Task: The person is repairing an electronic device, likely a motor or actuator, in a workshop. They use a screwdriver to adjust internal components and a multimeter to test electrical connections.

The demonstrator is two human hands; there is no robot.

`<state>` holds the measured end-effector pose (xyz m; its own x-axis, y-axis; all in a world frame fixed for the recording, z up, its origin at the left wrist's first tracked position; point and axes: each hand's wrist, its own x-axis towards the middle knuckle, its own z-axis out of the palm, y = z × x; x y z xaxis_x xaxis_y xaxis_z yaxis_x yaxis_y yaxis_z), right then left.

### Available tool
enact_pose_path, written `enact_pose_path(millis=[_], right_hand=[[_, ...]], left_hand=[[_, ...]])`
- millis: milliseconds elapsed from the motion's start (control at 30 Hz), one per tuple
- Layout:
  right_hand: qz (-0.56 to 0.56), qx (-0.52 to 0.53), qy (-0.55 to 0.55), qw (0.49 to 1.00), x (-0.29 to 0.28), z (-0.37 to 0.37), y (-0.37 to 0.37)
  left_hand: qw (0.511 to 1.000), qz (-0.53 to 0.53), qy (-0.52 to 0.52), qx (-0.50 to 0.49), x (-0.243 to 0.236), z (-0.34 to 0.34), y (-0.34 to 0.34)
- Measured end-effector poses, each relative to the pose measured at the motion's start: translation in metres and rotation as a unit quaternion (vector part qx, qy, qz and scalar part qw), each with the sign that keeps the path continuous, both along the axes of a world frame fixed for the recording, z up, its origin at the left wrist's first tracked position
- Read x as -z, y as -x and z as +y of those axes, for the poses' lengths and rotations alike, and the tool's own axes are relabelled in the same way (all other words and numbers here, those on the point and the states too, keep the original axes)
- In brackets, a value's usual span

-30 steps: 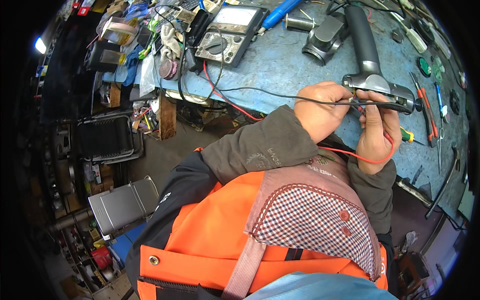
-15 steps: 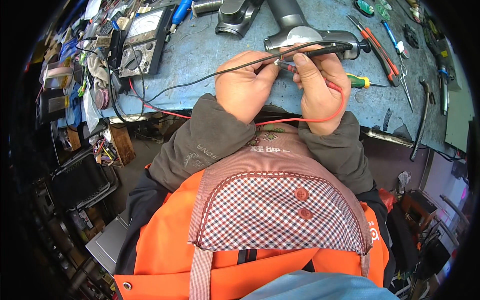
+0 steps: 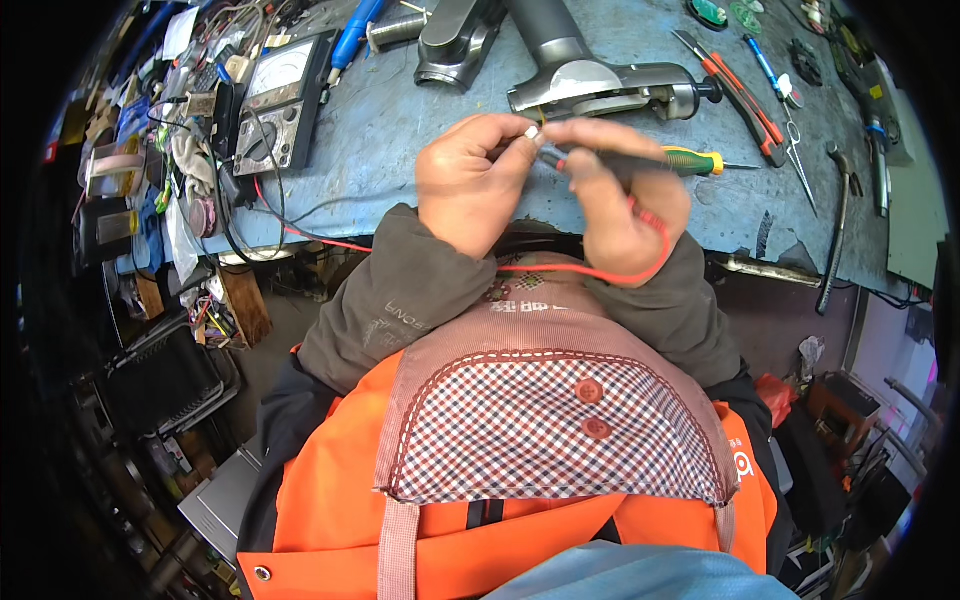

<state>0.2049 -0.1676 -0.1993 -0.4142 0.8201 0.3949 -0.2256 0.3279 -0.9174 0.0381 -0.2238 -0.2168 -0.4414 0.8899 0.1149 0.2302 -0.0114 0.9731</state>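
Note:
My left hand [image 3: 470, 185] pinches a small white connector [image 3: 531, 132] just below a dark grey device housing [image 3: 590, 80] with a thick cylindrical handle. My right hand [image 3: 630, 210], smeared by motion, grips a red test probe [image 3: 552, 160], its tip close to the connector and its red lead [image 3: 590, 270] curving down below the hand; whether the black probe is also held I cannot tell. A green-and-yellow screwdriver [image 3: 705, 162] lies behind my right fingers. An analog multimeter [image 3: 275, 100] lies at the upper left, with test leads running from it.
A second grey housing [image 3: 450, 45], a blue tool [image 3: 350, 40] and a wire spool [image 3: 390, 30] lie at the back of the blue bench [image 3: 380, 170]. A red cutter [image 3: 750, 110], scissors [image 3: 795, 150] and a bent bar [image 3: 835, 230] lie right. Clutter [image 3: 180, 140] crowds the left.
After the view swung right, my right hand has shifted a little downward and its fingers are moving, with the black lead blurred. My left hand still pinches, slightly farther left.

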Motion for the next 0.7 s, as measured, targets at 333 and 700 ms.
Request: enact_pose_path(millis=[333, 700], right_hand=[[-0.016, -0.032, -0.288, 0.957, -0.007, 0.011, -0.011], [-0.05, -0.132, -0.197, 0.97, -0.018, 0.02, -0.023]], left_hand=[[0.867, -0.369, 0.18, 0.283, -0.063, -0.059, 0.029], [0.91, -0.356, 0.166, 0.134, -0.073, -0.039, 0.032]])
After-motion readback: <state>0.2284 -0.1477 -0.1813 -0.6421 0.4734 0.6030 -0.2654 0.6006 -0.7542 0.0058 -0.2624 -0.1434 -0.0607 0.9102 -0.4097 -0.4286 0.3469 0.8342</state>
